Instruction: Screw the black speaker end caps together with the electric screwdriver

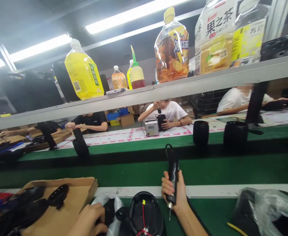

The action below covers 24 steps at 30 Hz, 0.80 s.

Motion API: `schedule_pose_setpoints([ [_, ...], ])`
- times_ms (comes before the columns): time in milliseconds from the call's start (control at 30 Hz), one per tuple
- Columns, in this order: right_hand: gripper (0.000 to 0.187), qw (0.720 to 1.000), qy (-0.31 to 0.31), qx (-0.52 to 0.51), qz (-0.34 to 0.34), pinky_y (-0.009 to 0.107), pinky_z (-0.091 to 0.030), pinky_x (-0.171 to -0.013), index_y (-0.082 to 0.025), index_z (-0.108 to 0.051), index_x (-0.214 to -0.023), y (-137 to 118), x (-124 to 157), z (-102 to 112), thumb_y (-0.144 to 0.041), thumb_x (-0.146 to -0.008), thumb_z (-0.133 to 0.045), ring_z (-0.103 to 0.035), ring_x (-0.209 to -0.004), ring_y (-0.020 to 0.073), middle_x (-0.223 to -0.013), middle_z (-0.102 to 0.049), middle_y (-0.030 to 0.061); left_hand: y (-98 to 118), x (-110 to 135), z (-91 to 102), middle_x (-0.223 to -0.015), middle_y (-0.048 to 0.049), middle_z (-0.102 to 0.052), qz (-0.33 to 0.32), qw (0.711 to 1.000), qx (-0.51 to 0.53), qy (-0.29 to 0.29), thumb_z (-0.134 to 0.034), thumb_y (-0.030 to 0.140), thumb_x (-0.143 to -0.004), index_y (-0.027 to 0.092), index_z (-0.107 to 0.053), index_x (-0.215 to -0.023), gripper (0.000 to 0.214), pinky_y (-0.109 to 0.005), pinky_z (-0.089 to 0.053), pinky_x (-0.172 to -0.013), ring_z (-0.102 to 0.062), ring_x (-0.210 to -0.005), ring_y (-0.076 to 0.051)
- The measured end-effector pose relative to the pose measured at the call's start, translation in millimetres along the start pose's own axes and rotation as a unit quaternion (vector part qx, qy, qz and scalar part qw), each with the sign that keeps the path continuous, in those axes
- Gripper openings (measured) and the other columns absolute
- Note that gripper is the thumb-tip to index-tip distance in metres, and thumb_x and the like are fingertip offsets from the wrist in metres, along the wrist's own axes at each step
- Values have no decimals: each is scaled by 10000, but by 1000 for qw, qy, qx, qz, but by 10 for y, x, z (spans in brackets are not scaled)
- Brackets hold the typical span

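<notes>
My right hand (177,193) grips a black electric screwdriver (173,173), held upright with its bit pointing down just right of a round black speaker shell (145,213). Red and yellow wires show inside that shell. My left hand (90,219) rests at the shell's left side, on black parts and a clear plastic bag (113,205); its fingers curl over them, and what they hold is hidden.
A cardboard tray (75,196) with black oval parts lies at the left. A crumpled plastic bag (264,209) sits at the right. Black cylindrical speakers (235,136) stand on the green conveyor (139,170). Several people work across it. Drink bottles (83,73) line the shelf above.
</notes>
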State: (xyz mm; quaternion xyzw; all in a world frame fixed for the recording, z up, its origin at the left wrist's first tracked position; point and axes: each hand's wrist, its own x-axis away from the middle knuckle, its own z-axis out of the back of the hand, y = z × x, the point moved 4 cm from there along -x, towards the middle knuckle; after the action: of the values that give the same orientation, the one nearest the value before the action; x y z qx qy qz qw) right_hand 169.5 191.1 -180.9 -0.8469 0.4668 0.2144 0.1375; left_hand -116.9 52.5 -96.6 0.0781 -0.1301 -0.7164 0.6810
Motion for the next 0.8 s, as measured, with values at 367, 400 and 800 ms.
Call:
schedule_pose_setpoints([
  [367, 325, 983, 152, 37, 98, 240, -500, -379, -151, -432, -828, -440, 39, 1, -311, -793, -713, -437, -405, 112, -577, -376, -52, 638, 341, 695, -893, -25, -721, -147, 972, 159, 86, -564, 334, -965, 197, -737, -893, 232, -215, -458, -808, -655, -859, -151],
  [400, 348, 980, 160, 48, 107, 242, -493, -357, -164, -413, -821, -466, 33, -22, -347, -793, -709, -425, -384, 116, -564, -370, -55, 760, 358, 766, -896, -41, -728, -177, 963, 179, 98, -554, 384, -966, 188, -743, -899, 281, -218, -470, -807, -660, -861, -155],
  [800, 484, 968, 23, 146, 201, 50, -287, -298, -141, -428, -750, -375, 0, -1794, -484, -885, -741, -396, -322, 41, -473, -396, -78, 1791, 215, 526, -868, -61, -764, -508, 818, 180, 202, -283, 439, -1044, 222, -642, -1186, 443, -202, -547, -724, -734, -793, -163],
])
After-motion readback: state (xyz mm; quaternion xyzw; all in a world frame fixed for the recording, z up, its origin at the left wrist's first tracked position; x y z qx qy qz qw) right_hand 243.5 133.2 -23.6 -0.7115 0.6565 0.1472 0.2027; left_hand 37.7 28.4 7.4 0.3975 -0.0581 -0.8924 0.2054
